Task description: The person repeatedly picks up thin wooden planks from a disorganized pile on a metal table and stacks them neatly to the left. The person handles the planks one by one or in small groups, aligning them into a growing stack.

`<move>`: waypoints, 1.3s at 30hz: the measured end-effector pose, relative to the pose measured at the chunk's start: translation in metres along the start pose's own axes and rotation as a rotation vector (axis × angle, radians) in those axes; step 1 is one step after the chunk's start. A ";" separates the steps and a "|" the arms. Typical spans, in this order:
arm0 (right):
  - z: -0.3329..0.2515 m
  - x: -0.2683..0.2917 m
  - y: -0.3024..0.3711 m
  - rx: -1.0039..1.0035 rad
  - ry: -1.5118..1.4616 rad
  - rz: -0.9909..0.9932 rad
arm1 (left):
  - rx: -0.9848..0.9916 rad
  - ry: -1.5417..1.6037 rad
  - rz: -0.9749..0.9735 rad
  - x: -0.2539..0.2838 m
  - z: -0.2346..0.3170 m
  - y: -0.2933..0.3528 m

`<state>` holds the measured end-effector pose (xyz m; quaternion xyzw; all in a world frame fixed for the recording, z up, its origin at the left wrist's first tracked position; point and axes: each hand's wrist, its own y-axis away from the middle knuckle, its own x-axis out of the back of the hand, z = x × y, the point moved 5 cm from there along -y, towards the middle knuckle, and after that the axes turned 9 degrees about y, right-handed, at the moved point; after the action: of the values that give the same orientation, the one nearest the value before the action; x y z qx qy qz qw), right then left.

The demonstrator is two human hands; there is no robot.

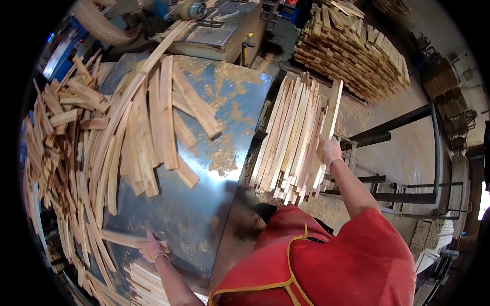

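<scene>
My right hand (332,150), in a pale glove, is closed round a long wooden strip (334,109) along the right side of a stack of strips (288,132). The strip's far end sticks out beyond the stack. At the lower left, my left hand (150,247), also gloved, grips the right end of a short wooden strip (120,237) over the metal table (189,224); its fingertips are partly hidden. Just below that hand lies another pile of pale strips (145,280). Loose strips (166,112) fan out across the table's far half.
A tangled heap of offcuts (61,122) fills the left side. At the back stand a machine (219,33) and a ribbed hose (104,25). A large wood stack (352,53) is at the far right, with a black metal frame (398,194) right of my arm. Sawdust covers parts of the table.
</scene>
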<state>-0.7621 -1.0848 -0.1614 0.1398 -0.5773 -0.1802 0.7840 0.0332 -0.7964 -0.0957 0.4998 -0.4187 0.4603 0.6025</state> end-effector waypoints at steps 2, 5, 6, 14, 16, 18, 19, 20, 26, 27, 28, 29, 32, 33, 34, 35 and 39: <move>-0.006 -0.005 -0.030 -0.142 -0.325 -0.071 | -0.022 -0.048 0.076 -0.008 0.003 -0.006; -0.029 -0.016 -0.047 -0.225 -0.652 -0.046 | -0.071 -0.026 0.092 -0.010 0.012 -0.007; -0.035 -0.005 -0.050 -0.220 -0.666 -0.085 | -0.062 -0.018 0.106 -0.011 0.010 -0.006; -0.023 0.096 -0.035 -0.039 -1.128 0.371 | -0.112 0.699 -0.015 0.027 -0.010 0.012; -0.043 0.122 -0.025 0.108 -1.427 0.397 | -0.022 1.322 -0.238 0.040 -0.026 0.028; -0.100 0.155 -0.017 0.238 -1.546 0.217 | 0.263 2.017 -0.524 0.019 -0.076 0.036; -0.130 0.160 -0.004 0.368 -1.566 0.160 | 0.257 2.015 -0.609 0.033 -0.059 0.077; -0.162 0.171 0.021 0.511 -1.570 0.095 | 0.257 2.024 -0.683 0.045 -0.057 0.118; -0.384 0.148 0.278 0.955 -1.101 -0.832 | 0.159 2.127 -0.898 0.009 -0.134 0.278; -0.411 0.132 0.318 0.920 -1.103 -0.964 | 0.142 2.012 -0.891 0.009 -0.139 0.291; -0.435 0.116 0.347 0.879 -1.100 -1.099 | 0.132 1.895 -0.879 0.011 -0.151 0.299; -0.466 0.086 0.353 0.894 -1.064 -1.136 | -0.105 1.535 -0.806 0.014 -0.165 0.302; -0.515 0.065 0.396 1.019 -0.922 -0.918 | -0.386 1.023 -0.161 0.055 -0.223 0.304; -0.532 0.056 0.394 1.091 -0.840 -0.757 | -0.340 0.862 0.066 0.075 -0.255 0.299; -0.544 0.052 0.399 1.165 -0.755 -0.605 | -0.185 0.847 0.393 0.066 -0.303 0.306; -0.549 0.051 0.408 1.145 -0.672 -0.615 | 0.103 0.812 0.341 0.079 -0.347 0.300; -0.568 0.057 0.476 1.350 -0.288 -1.011 | 0.800 0.886 0.715 0.031 -0.530 0.326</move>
<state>-0.1463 -0.6770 -0.0760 0.7934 -0.5231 -0.1417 0.2772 -0.2532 -0.2432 -0.0742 0.2798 -0.0703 0.9100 0.2977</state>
